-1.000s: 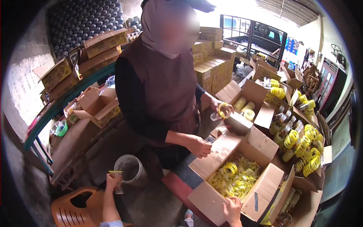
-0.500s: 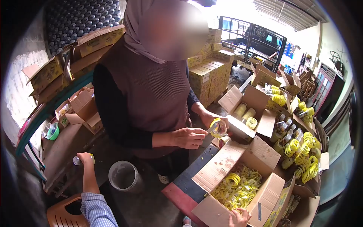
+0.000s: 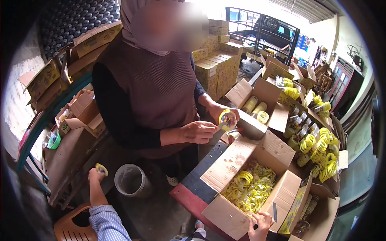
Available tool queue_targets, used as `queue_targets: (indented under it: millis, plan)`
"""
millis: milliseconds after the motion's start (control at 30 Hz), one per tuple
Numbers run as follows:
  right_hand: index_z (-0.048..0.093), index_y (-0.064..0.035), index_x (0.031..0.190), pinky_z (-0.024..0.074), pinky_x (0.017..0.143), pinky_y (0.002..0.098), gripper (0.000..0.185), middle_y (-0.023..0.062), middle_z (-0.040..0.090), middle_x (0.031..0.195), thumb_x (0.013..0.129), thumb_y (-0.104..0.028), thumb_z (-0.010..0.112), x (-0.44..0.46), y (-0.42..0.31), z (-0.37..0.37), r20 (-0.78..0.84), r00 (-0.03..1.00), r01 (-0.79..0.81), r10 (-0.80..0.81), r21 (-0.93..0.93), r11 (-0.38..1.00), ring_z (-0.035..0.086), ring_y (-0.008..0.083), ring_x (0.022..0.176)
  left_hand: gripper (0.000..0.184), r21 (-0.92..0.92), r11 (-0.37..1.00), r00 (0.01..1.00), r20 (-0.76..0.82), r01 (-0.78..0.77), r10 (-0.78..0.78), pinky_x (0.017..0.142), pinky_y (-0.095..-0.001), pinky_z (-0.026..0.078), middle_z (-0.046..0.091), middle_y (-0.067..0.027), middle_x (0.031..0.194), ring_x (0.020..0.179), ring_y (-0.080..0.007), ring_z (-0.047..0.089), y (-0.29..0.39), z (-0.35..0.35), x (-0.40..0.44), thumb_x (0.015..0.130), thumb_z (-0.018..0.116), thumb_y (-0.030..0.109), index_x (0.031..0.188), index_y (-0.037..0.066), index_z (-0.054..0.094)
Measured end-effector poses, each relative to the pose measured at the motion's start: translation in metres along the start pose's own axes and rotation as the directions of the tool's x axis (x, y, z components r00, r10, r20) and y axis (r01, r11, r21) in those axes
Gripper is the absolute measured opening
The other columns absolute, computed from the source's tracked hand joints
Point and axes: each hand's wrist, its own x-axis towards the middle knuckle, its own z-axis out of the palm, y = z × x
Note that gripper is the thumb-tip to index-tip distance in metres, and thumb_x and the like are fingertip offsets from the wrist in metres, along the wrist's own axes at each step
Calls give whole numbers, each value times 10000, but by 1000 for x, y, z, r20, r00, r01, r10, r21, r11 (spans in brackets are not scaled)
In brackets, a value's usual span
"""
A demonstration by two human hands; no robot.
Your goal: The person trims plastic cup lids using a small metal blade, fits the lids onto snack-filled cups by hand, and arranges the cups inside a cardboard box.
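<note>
Out to the left, my left hand (image 3: 95, 175) is closed around a clear bottle with a yellow band (image 3: 102, 169), mostly hidden by the fingers. My right hand (image 3: 262, 225) is at the near edge of an open carton (image 3: 229, 166), its thumb and fingertips drawn close together. Whatever those fingers hold is too small to make out. Yellow strips and scraps (image 3: 253, 195) fill that carton, with a few yellow rings (image 3: 243, 177) on top. A dark narrow strip (image 3: 274, 212) shows on the carton flap beside my right hand.
Opposite, a person holds a yellow-banded clear piece (image 3: 228, 119) and a thin blade-like tool. A grey bucket (image 3: 130, 180) stands on the floor, near an orange plastic chair (image 3: 72, 225). Cartons of bottles and yellow rings (image 3: 321, 156) crowd the right side.
My left hand has turned the bottle, bringing its yellow-banded end into view. My right hand has lifted slightly and drawn its fingers together. The whole view has shifted a little.
</note>
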Motion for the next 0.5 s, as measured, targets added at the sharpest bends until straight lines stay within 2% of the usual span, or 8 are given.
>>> queue_targets:
  millis: [33, 67, 167, 200, 233, 300, 333, 500]
  plan:
    - [642, -72, 914, 323, 851, 390, 206, 111, 553, 999, 720, -107, 700, 0, 0, -1, 2, 1000, 3, -3, 4, 1000, 508, 291, 939, 457, -76, 997, 996, 84, 10, -4, 830, -413, 466, 631, -162, 1007, 979, -306, 600, -7, 1, -1, 618, 727, 332, 959, 52, 608]
    - [643, -75, 918, 321, 854, 389, 211, 111, 554, 1002, 719, -109, 702, 0, -1, -2, 4, 1000, 7, -7, 8, 1000, 508, 289, 946, 469, 169, 984, 998, -1, -55, 56, 801, -398, 481, 637, -158, 992, 962, -299, 609, -36, 19, 29, 601, 748, 325, 960, 57, 608]
    - [647, -98, 934, 319, 860, 384, 217, 110, 555, 1015, 725, -121, 703, -3, 0, -2, 17, 1000, -22, 22, 41, 999, 510, 286, 959, 496, -55, 998, 997, -81, 1, -5, 772, -388, 494, 639, -152, 992, 943, -298, 616, -61, 31, 50, 582, 766, 338, 968, 66, 612]
    - [649, -107, 940, 318, 862, 381, 218, 110, 555, 1020, 729, -126, 702, -2, 3, -1, 16, 999, -38, 37, 57, 998, 510, 285, 963, 526, 356, 929, 994, 27, -105, 102, 762, -388, 498, 641, -162, 977, 926, -304, 621, -44, 10, 12, 580, 764, 361, 977, 52, 609]
    - [641, -110, 946, 317, 857, 388, 245, 103, 546, 1011, 709, -123, 701, -2, 10, 0, 21, 1000, -14, 13, 45, 999, 501, 282, 961, 558, 388, 912, 979, 195, -133, 60, 774, -401, 491, 634, -182, 980, 939, -315, 613, -31, -6, -12, 582, 755, 384, 974, 17, 602]
    - [625, -114, 960, 314, 847, 402, 300, 90, 529, 993, 669, -117, 699, -8, 26, 2, 47, 999, 13, -14, 18, 1000, 483, 276, 957, 571, -103, 991, 985, -156, -85, 68, 759, -393, 496, 640, -186, 942, 909, -313, 621, -78, 38, 36, 590, 748, 409, 961, 0, 603]
    - [635, -126, 997, 310, 851, 376, 320, 78, 544, 993, 685, -136, 702, -8, 29, 0, 41, 999, 10, -11, 8, 1000, 498, 250, 945, 570, 47, 989, 979, -144, -139, 144, 717, -373, 500, 647, -162, 871, 822, -276, 638, -70, 39, 16, 610, 740, 437, 932, -12, 600]
    - [618, -107, 1028, 330, 832, 371, 337, 82, 544, 998, 701, -134, 698, -18, 45, -11, -41, 996, -67, 75, 169, 983, 503, 249, 948, 379, -706, 706, 929, 219, -59, 297, 592, -256, 450, 563, -19, 742, 668, -107, 551, -36, 75, -68, 805, 629, 387, 935, 34, 581]
